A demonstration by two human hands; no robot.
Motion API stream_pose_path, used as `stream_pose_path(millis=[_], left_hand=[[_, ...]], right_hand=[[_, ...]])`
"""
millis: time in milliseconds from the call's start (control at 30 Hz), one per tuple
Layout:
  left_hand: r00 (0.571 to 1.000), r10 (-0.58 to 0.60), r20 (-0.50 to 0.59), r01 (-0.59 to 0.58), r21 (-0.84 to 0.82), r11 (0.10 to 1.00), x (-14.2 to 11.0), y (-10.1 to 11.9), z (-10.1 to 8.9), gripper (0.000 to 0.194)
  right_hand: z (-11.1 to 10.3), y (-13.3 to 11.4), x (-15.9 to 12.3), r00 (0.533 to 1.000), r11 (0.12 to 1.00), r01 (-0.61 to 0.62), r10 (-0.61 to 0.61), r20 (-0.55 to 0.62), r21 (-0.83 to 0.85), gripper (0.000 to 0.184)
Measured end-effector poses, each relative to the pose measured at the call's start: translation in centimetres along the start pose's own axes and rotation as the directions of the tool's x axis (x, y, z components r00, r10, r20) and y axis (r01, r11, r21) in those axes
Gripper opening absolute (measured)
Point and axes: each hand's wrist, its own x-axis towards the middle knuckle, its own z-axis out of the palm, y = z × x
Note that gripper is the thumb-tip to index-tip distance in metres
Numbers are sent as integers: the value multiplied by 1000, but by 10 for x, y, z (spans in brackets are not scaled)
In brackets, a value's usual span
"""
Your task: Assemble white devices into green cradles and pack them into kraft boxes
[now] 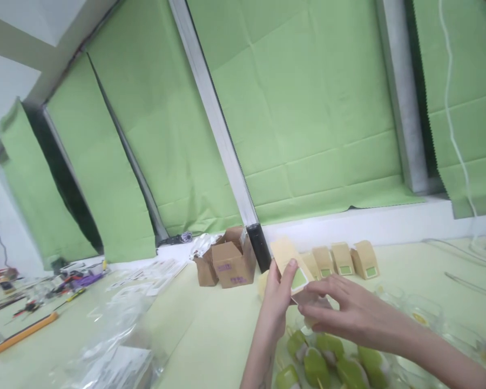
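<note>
A small kraft paper box (284, 254) with a green label is tilted up in front of me. My left hand (278, 289) grips it, the thumb pressed on its front face. My right hand (344, 305) is closed at the lower end of the same box, thumb and fingers pinching around its bottom edge. Exactly what lies between those fingertips is partly hidden. Below my hands stand several green, rounded pieces with pale parts and thin sticks (316, 367). Behind the hands, a row of similar kraft boxes (365, 260) stands upright on the table.
An open brown cardboard box (231, 265) sits by a black cylinder (258, 247) at the wall. Clear plastic containers (423, 310) lie to the right. Plastic bags (117, 329), papers and tools with an orange bar (20, 336) spread over the left of the table (214, 329).
</note>
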Motion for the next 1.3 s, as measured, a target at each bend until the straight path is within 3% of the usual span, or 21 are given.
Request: stream_pose_path(millis=[100,167,333,467,600,667,733,800,833,900,967,1033,1167,1300], left_hand=[[997,-72,32,72,13,997,-1,-1,-5,37],[995,-71,72,69,24,997,-3,2,-6,34],[987,-42,154,37,31,999,-7,8,-5,47],[987,-64,149,63,9,998,-8,4,-1,67],[992,-29,121,28,7,1000,-9,5,1,69],[998,49,36,-51,54,997,-7,6,-8,73],[979,177,-98,-163,134,978,-3,3,-27,79],[934,272,-234,-220,225,949,0,-9,-54,83],[925,274,-264,-211,242,947,0,-19,-69,80],[923,257,-287,-179,270,946,-4,-43,-99,69],[926,224,-305,-131,297,946,-12,-69,-122,63],[935,178,-308,-76,315,946,-20,-95,-138,59],[964,92,-251,-8,317,948,-28,-129,-150,59],[978,73,-196,-7,318,948,-25,-141,-155,61]], right_hand=[[7,4,-4,993,993,-97,101,-62,74,15],[13,7,-8,986,992,-89,101,-131,89,13],[16,11,-10,968,983,-77,114,-224,167,7],[17,11,-6,934,957,-127,204,-292,261,22],[18,9,-2,900,918,-194,307,-310,346,33],[11,7,-2,898,868,-237,367,-244,436,47],[-2,7,-2,883,783,-299,444,-153,546,50],[-15,9,-2,873,728,-357,483,-68,585,30],[-19,11,-2,881,730,-377,473,-24,570,20],[-18,15,0,909,777,-407,397,129,480,18],[-2,19,5,898,825,-414,302,320,383,21],[26,21,11,856,855,-404,227,465,326,21],[90,23,29,762,870,-395,130,635,296,37],[120,26,41,673,848,-426,65,736,314,45]])
